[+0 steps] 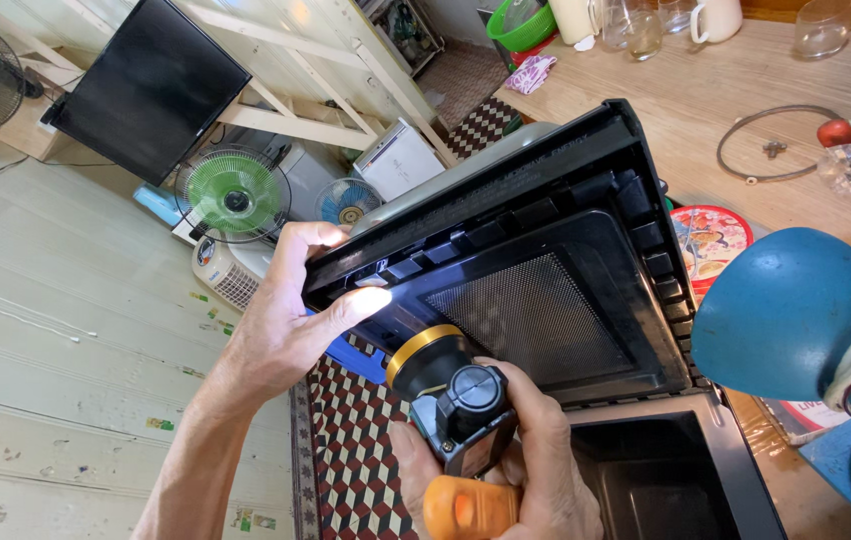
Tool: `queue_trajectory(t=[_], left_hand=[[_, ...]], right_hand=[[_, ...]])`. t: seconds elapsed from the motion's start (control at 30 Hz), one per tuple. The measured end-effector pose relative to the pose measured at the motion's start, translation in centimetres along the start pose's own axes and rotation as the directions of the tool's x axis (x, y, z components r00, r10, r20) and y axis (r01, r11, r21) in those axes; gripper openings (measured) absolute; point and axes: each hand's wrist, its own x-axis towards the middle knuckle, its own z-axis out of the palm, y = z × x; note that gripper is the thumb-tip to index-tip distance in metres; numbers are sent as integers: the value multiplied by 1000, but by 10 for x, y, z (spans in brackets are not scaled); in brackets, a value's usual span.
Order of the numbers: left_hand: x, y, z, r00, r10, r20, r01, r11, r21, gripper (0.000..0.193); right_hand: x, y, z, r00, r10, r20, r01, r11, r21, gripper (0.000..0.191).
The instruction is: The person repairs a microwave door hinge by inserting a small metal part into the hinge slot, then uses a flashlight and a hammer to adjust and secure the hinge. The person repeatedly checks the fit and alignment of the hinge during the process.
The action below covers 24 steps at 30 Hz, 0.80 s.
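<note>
Left hand (pixel 286 320) clamps the corner of the black plastic microwave door with perforated metal mesh window (pixel 536 300): thumb on the inner face, lit up, other fingers wrapped round the outer edge, hidden behind it. Door stands swung open above the dark oven cavity (pixel 646 480), just past the right fingertips. Right hand (pixel 526 460) has fingers curled shut round a black handheld torch with gold rim and orange grip (pixel 451 400), lens aimed at the door edge beside the left thumb. Door looks stiff, fairly light, hinged; the frame edge is the safe place to hold, the mesh pane looks easily dented. Torch plastic looks smooth, grip chunky enough for a full fist. Right of the hands: blue domed lamp shade (pixel 796 310), pale wooden tabletop (pixel 706 90) with glass jars and a wire ring. Left, down below: painted plank floor (pixel 66 330), green-bladed fan (pixel 234 196), black flat screen (pixel 151 85).
</note>
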Motion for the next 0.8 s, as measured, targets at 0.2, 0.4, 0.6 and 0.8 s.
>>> queue_trajectory(t=[0.2, 0.4, 0.6, 0.8], left_hand=[[0, -2, -1, 999, 33, 29, -31, 998, -56, 53], [3, 2, -3, 996, -83, 31, 84, 996, -26, 56], [0, -2, 3, 999, -13, -41, 14, 1000, 15, 55], [11, -20, 8, 958, 209, -198, -216, 976, -15, 55]], right_hand=[[2, 1, -4, 999, 7, 46, -12, 994, 113, 72], [-1, -2, 1, 997, 70, 11, -71, 988, 139, 69], [5, -13, 0, 999, -38, -10, 38, 999, -2, 67], [4, -49, 2, 984, -88, -158, 71, 991, -114, 63]])
